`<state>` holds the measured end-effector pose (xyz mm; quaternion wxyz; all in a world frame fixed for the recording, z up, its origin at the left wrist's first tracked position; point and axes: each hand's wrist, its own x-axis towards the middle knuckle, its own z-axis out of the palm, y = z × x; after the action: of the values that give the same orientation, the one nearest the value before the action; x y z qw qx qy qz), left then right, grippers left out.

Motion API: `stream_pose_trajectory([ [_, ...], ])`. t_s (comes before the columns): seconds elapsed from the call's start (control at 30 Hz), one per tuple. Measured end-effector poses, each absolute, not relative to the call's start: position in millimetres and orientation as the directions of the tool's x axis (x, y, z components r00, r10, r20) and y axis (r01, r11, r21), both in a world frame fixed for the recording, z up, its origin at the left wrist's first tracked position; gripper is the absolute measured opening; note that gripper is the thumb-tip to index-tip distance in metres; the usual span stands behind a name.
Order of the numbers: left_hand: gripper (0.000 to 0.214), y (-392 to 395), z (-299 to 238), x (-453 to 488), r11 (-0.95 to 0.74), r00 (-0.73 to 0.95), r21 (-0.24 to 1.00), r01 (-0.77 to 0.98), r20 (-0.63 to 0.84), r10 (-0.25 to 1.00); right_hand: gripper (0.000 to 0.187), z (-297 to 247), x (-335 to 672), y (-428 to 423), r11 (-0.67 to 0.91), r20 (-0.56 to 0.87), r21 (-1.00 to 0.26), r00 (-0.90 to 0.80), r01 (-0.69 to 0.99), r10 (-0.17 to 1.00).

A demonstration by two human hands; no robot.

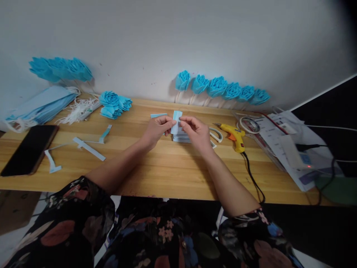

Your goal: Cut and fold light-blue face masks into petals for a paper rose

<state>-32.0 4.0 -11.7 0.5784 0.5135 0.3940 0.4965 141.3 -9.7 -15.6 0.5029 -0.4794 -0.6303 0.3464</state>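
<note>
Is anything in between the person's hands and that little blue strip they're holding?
Nothing visible: the left hand pinches the light-blue strip directly, and the right hand has its fingertips at the right edge. The pale stack lies behind and the white looped handles beside the right hand, but neither comes between.

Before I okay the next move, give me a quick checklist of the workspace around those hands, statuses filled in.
1. Left hand has the blue strip: ok, pinched near its left edge.
2. Right hand gripping the strip too: cannot tell; its fingertips are at the right edge, but the pinch is unclear.
3. Glue gun tip aimed away from the hands: not ok; it points leftward, close to the right hand.
4. Glue gun hot: cannot tell.
5. Scissors blades in sight: not ok; only the handles show, beside the right hand.
6. Loose scraps away from the hands: ok; they lie off to the left, near the phone.
</note>
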Motion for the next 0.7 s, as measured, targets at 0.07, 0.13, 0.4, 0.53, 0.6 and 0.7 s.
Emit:
stream_pose_trajectory([
  [0.07,0.028,2,-11,-32,-0.023,0.242,0.986,-0.167,0.063,0.968,0.026,-15,141,-9,0.275,0.27,-0.933,-0.054,0.234,0.961],
  [0.13,0.032,1,-11,-33,-0.021,0.286,0.988,-0.156,0.066,0.956,0.029,-14,140,-10,0.273,0.263,-0.934,-0.076,0.23,0.962],
  [0.4,0.029,7,-14,-36,-0.027,0.181,0.99,-0.14,0.052,0.982,0.034,-12,145,-7,0.279,0.304,-0.92,0.048,0.276,0.952],
  [0.53,0.019,18,-20,-43,0.003,0.034,0.983,-0.182,0.003,0.999,0.037,-13,156,1,0.282,0.333,-0.926,0.193,0.25,0.923],
  [0.6,0.018,22,-22,-45,0.02,-0.005,0.971,-0.236,-0.022,1.0,0.038,-15,161,5,0.287,0.341,-0.928,0.233,0.238,0.911],
  [0.7,0.017,24,-22,-44,0.048,-0.007,0.944,-0.326,-0.054,0.999,0.041,-18,164,8,0.287,0.336,-0.934,0.255,0.212,0.906],
])
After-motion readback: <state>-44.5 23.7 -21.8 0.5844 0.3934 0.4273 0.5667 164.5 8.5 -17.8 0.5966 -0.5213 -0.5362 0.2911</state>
